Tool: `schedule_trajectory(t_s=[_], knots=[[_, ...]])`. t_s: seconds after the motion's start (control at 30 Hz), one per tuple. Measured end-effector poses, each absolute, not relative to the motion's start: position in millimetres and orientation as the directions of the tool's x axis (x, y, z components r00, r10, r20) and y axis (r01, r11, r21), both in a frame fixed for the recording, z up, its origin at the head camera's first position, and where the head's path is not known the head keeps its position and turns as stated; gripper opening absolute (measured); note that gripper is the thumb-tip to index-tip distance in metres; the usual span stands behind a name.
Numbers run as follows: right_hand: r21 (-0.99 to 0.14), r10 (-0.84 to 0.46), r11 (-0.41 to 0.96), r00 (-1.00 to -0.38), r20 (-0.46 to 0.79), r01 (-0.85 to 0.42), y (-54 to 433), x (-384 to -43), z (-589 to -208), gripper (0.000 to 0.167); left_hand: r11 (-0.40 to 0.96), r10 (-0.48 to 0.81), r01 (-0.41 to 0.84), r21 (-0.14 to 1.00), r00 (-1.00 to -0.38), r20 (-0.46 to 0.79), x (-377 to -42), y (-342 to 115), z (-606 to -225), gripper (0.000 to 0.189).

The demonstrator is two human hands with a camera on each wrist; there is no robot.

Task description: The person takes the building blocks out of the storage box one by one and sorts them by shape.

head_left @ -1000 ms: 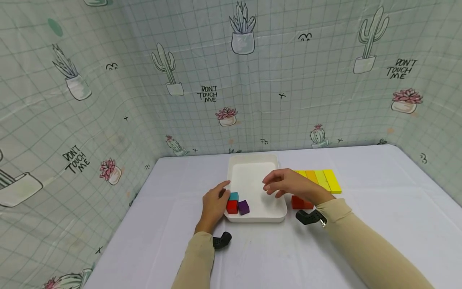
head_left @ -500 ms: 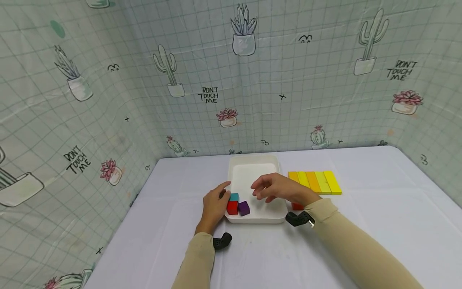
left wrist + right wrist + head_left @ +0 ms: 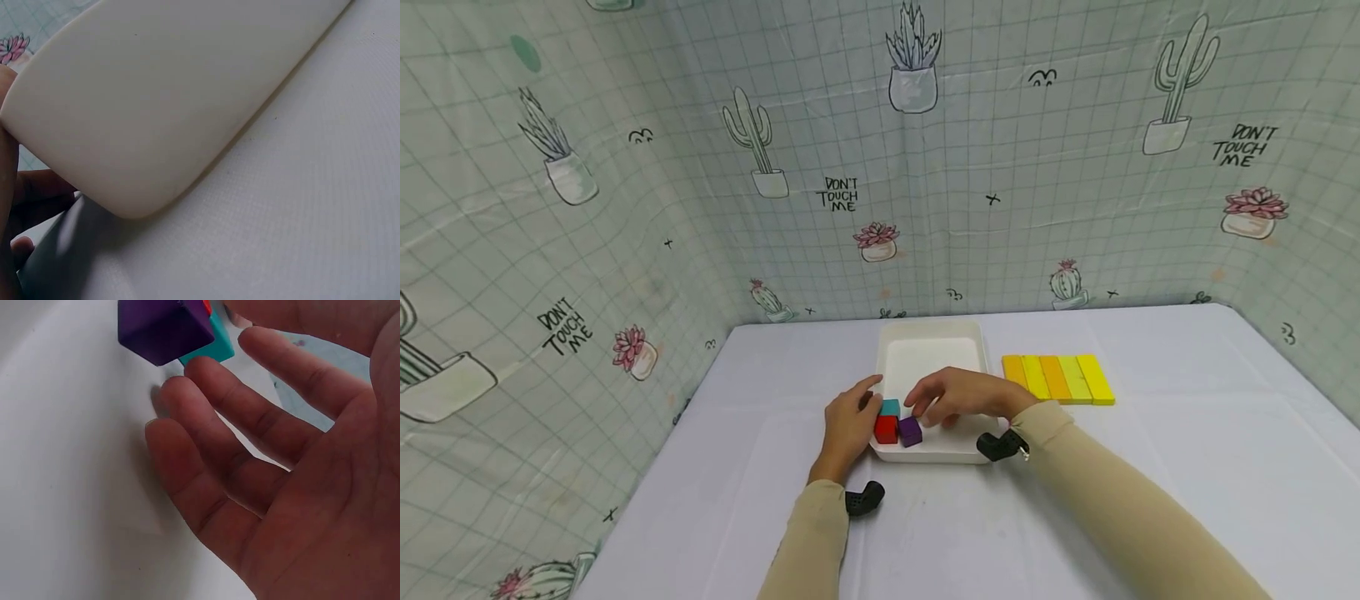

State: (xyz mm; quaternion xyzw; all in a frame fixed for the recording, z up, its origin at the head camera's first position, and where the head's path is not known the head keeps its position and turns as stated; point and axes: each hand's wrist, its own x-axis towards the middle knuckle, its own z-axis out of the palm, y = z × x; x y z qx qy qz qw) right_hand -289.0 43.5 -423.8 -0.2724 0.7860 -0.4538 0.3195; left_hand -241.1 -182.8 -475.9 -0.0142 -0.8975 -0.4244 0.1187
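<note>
A white tray (image 3: 928, 346) lies on the table, with a teal cube (image 3: 890, 407), a red cube (image 3: 886, 430) and a purple cube (image 3: 910, 432) grouped at its near left corner. My left hand (image 3: 846, 429) holds the tray's left rim beside the cubes; part of its fingers show past the tray wall (image 3: 150, 112) in the left wrist view. Over the tray, just right of the purple cube, is my right hand (image 3: 962, 393), its fingers loosely bent. In the right wrist view its palm holds nothing, and its fingertips (image 3: 169, 440) are near the purple cube.
Several yellow and orange blocks (image 3: 1057, 380) lie side by side on the table (image 3: 1195, 417), right of the tray. A patterned cloth (image 3: 955, 167) hangs behind and beside the table. Each wrist wears a black device (image 3: 865, 498).
My right hand has moved left and slightly down, from the tray's right rim to beside the purple cube. My arm now hides the red block right of the tray. The left hand stays put.
</note>
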Motion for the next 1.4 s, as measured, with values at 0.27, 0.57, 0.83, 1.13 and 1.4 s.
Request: schedule_trajectory(t_s=[0.27,0.57,0.83,1.13,1.4], knots=[[-0.879,-0.720,0.461,-0.629,-0.292,-0.120,39.0,-290.6,-427.1,0.034,0.633,-0.075,0.124,0.764,-0.973,0.219,-239.7,-179.8,-474.3,0.037],[-0.834,-0.706,0.526,-0.632,-0.319,-0.167,33.9,-290.7,-426.9,0.031,0.633,-0.083,0.107,0.767,-0.975,0.205,-238.8,-180.6,-473.9,0.037],[-0.824,-0.710,0.529,-0.638,-0.300,-0.201,34.2,-290.9,-429.8,0.027,0.631,-0.081,0.115,0.767,-0.974,0.212,-239.6,-181.3,-475.2,0.038],[-0.822,-0.705,0.531,-0.646,-0.293,-0.206,34.7,-290.4,-426.7,0.023,0.625,-0.083,0.111,0.773,-0.975,0.207,-239.4,-181.0,-475.0,0.038],[-0.834,-0.706,0.513,-0.653,-0.275,-0.203,39.7,-290.5,-423.7,0.020,0.620,-0.093,0.103,0.778,-0.975,0.204,-238.4,-180.1,-475.1,0.037]])
